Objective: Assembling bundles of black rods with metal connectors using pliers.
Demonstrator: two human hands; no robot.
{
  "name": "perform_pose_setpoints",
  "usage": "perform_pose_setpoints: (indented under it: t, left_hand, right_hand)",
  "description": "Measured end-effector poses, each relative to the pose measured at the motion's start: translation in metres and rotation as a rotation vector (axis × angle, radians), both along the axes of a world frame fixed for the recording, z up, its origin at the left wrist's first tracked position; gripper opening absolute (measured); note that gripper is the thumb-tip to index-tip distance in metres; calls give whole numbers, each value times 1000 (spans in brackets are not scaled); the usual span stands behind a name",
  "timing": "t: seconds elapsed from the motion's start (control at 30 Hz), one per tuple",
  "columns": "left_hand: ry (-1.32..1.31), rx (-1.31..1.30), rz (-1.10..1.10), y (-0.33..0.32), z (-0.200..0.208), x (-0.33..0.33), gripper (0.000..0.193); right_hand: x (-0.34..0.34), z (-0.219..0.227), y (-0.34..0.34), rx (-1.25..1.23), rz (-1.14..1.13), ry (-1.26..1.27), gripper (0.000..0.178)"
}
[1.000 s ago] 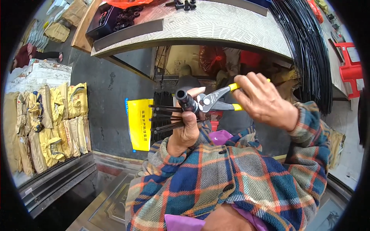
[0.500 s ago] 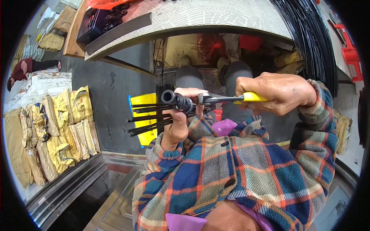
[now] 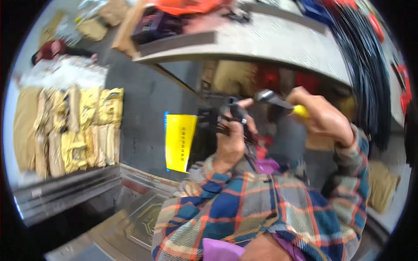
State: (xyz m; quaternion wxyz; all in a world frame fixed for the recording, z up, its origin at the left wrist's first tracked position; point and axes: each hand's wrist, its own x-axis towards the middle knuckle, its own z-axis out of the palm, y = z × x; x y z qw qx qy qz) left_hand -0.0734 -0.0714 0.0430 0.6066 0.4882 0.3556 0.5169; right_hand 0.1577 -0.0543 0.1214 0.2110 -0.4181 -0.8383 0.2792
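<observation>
My left hand (image 3: pixel 232 145) is closed around a black tubular fitting (image 3: pixel 235 112), which stands up above the thumb; motion blur hides its detail. Dark thin rods (image 3: pixel 209 122) lie beside that hand, too smeared to tell apart. My right hand (image 3: pixel 324 115) grips a hand tool with a yellow handle (image 3: pixel 300 112) and a shiny metal head (image 3: pixel 265 95). The tool's head is raised, apart from the fitting, and points toward my left hand. Its exact kind is blurred.
A worktop (image 3: pixel 270 41) crosses ahead, with a dark bin (image 3: pixel 159 26) at its left. A bundle of long black rods (image 3: pixel 368 74) hangs at the right. A yellow sign (image 3: pixel 180 143) is left of my hands. Wrapped packages (image 3: pixel 80 130) lie far left, near another person (image 3: pixel 54 52).
My right hand has drawn the tool's head away from the black fitting and lifted it. The whole view has shifted and blurred. Both hands keep their grip.
</observation>
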Motion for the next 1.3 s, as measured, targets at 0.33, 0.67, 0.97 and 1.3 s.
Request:
perform_pose_setpoints:
  t: [0.33,0.67,0.97,1.3]
  left_hand:
    - [-119,393,162,24,24,0,34]
    - [-1098,-221,293,76,15,-31,41]
    - [237,296,-140,8,-17,27,53]
    - [21,381,-92,17,40,29,23]
  right_hand:
    - [26,-40,77,781,-589,-513,30]
    - [-67,-69,-21,-81,-541,1091,43]
    - [-51,-87,-8,154,-459,983,23]
    - [-76,-109,-30,-326,-299,1163,45]
